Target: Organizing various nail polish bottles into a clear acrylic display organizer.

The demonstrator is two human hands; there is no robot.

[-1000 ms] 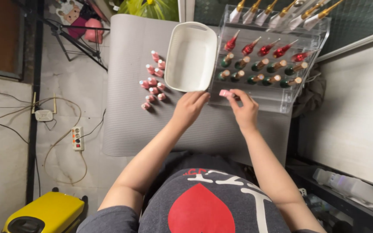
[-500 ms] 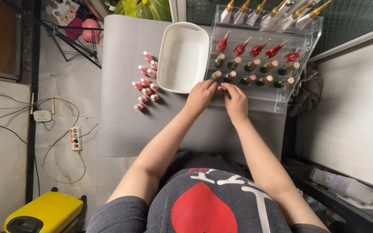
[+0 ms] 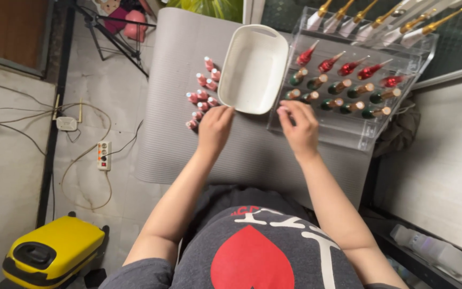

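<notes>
Grey ribbed mat (image 3: 252,155) over tiled floor, yellow case (image 3: 54,257) lower left. Left hand (image 3: 215,126) loose by pink bottles (image 3: 201,96); right hand (image 3: 299,126) pinching pink bottle (image 3: 283,109) at clear rack (image 3: 356,80) front edge, white tray (image 3: 252,67) between.

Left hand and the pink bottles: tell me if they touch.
Cannot tell. In the head view the left hand reaches the cluster of pink bottles, its fingertips overlapping the nearest ones, hiding any contact or gap.

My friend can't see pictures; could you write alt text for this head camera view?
A person's left hand reaches toward pink bottles on a grey mat, while the right hand places one at a clear rack of green and red bottles, beside a white tray.
</notes>
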